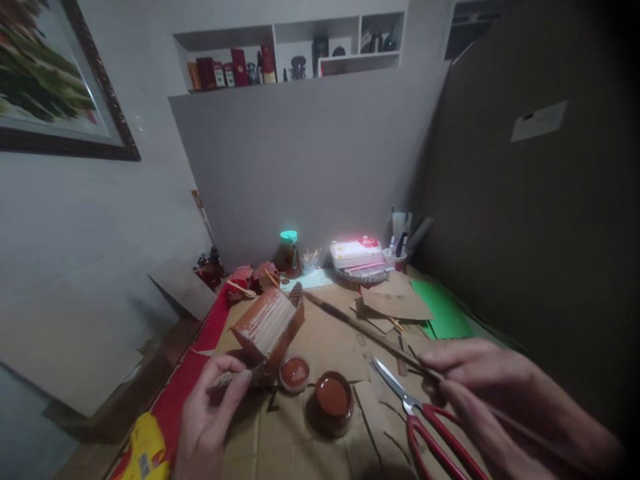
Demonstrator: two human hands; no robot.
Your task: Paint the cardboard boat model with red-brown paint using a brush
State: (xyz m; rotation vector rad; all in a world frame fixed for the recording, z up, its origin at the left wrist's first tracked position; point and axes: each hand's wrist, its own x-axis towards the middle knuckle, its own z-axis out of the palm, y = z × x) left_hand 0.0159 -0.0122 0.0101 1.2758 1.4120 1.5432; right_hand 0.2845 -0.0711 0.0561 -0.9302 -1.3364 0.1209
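My left hand [215, 407] pinches the near lower corner of a small cardboard model [267, 323], partly coated in reddish-brown paint with a paler ridged strip on top. The model is tilted above the table. In my right hand [495, 393] is a long thin paintbrush [367, 330], its tip pointing left toward the model, apart from it. Below the model stand an open jar of brown paint [333, 397] and, beside it, a smaller round lid or dish with brown paint [295, 373]. Red-handled scissors [420, 417] lie open beneath my right hand.
A yellow tool, perhaps a glue gun [146, 450], is at the near left. Cardboard scraps [395, 303] and a green sheet [441, 310] lie to the right. Further back are a teal-lidded bottle [289, 253], a tissue pack [357, 252] and a cup of pens [397, 257].
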